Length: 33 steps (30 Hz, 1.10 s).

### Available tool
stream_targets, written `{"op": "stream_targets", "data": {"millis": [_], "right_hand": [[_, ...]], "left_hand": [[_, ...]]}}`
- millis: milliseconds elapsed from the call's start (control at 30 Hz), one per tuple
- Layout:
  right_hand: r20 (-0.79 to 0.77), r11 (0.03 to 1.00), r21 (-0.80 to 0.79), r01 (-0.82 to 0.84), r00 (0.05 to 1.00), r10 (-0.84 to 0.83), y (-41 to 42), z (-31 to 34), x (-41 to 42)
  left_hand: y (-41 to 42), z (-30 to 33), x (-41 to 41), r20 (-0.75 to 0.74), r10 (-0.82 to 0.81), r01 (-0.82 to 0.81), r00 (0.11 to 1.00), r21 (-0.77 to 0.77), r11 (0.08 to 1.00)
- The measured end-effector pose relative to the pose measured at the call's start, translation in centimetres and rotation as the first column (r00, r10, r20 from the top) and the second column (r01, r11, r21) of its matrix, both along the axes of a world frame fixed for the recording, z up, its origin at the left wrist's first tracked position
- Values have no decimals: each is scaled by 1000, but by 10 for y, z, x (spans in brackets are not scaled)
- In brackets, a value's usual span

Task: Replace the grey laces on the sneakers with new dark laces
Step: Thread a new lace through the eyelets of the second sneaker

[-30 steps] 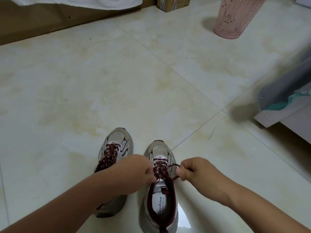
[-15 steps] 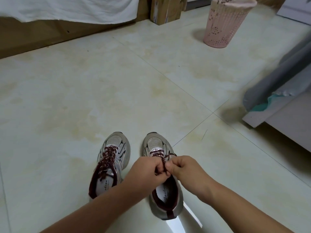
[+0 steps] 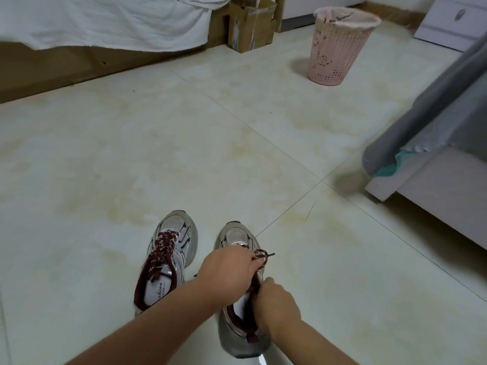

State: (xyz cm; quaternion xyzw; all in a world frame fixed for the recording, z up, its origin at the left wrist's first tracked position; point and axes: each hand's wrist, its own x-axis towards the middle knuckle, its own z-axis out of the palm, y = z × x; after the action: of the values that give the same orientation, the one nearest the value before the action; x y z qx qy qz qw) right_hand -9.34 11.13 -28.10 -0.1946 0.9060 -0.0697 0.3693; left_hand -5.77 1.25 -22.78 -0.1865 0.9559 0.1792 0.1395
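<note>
Two grey sneakers with maroon trim stand side by side on the tiled floor, toes pointing away from me. The left sneaker (image 3: 168, 259) is fully laced with a dark maroon speckled lace (image 3: 164, 243). Over the right sneaker (image 3: 237, 238), my left hand (image 3: 226, 275) pinches a loop of dark lace (image 3: 261, 256) that sticks out to the right. My right hand (image 3: 276, 301) is closed at the shoe's tongue and collar, gripping the lace lower down. Both hands hide most of this shoe's lacing.
A pink perforated wastebasket (image 3: 337, 48) stands far right. A cardboard box (image 3: 247, 25) and a wooden bed frame with a hanging white sheet (image 3: 110, 19) line the back. A grey blanket (image 3: 432, 101) drapes over white furniture (image 3: 434, 191) on the right.
The view has tilted up, showing more of the room. My hands, pulling apart a second ago, then together, have shifted: the right dropped toward the collar, the left holds a lace loop.
</note>
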Motion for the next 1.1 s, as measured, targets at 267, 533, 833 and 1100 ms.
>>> {"op": "stream_targets", "data": {"millis": [267, 533, 833, 1100], "right_hand": [[19, 993, 96, 76, 997, -78, -3, -9, -7], [-114, 932, -324, -160, 985, 130, 7, 22, -14], [277, 614, -750, 246, 960, -47, -15, 63, -26], [345, 469, -808, 356, 932, -113, -27, 67, -26]], "left_hand": [[-19, 65, 8, -217, 290, -151, 932, 497, 854], [-35, 60, -5, -136, 200, -114, 970, 472, 874], [-46, 59, -14, -313, 321, -267, 894, 204, 942], [-34, 33, 2, -260, 527, -329, 809, 543, 773]]}}
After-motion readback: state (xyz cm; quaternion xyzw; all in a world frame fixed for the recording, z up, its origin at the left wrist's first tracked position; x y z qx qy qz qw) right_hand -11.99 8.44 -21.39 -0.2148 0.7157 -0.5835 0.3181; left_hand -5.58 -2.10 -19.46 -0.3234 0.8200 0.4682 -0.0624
